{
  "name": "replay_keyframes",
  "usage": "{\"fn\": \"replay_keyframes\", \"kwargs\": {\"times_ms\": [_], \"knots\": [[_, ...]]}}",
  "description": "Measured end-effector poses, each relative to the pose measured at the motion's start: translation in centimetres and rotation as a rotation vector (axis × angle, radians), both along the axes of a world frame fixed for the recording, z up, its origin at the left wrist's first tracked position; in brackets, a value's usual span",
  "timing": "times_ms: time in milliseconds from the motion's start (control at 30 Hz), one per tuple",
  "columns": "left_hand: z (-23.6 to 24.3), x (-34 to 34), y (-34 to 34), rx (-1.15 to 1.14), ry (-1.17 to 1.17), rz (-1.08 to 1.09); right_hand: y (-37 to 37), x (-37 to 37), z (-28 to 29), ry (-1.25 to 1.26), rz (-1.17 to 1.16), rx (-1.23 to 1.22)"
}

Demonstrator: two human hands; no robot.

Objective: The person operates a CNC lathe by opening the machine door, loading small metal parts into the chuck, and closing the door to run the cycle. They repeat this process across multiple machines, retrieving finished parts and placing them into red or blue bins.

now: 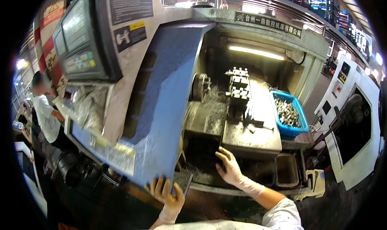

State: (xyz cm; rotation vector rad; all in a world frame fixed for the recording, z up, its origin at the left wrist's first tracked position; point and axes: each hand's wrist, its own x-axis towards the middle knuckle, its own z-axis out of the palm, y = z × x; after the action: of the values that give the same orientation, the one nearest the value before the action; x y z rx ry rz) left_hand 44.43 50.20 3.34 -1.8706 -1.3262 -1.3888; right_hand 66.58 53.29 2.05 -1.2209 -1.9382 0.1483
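Both of my hands wear thin pale gloves stained at the fingers. My left hand [167, 195] has its fingers spread at the lower edge of a blue machine door [161, 97]; whether it touches the door I cannot tell. My right hand [233, 173] is raised with fingers apart and nothing in it, before the open bay of a lathe. Inside the bay, a round chuck [199, 87] faces a row of metal tool holders [238, 83] on a slide. What the chuck holds, if anything, is too small to tell. Curly metal shavings [215, 115] lie beneath it.
A blue plastic basket [299, 130] full of small metal parts stands right of the slide. A lamp tube [256, 53] lights the bay. The control panel [78, 40] is at upper left. Another person [45, 113] stands far left. A white machine [350, 121] stands at right.
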Motion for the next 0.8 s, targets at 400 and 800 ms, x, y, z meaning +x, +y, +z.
{"fn": "replay_keyframes", "kwargs": {"times_ms": [400, 800], "knots": [[-0.5, -1.3, 0.7, -0.012, -0.063, 0.155, 31.3, 4.2, 11.5, -0.941, -0.353, 0.161], [-0.8, -1.4, 0.3, -0.006, -0.067, 0.291, 33.9, 5.6, 12.5, -1.370, 0.163, 0.497]]}}
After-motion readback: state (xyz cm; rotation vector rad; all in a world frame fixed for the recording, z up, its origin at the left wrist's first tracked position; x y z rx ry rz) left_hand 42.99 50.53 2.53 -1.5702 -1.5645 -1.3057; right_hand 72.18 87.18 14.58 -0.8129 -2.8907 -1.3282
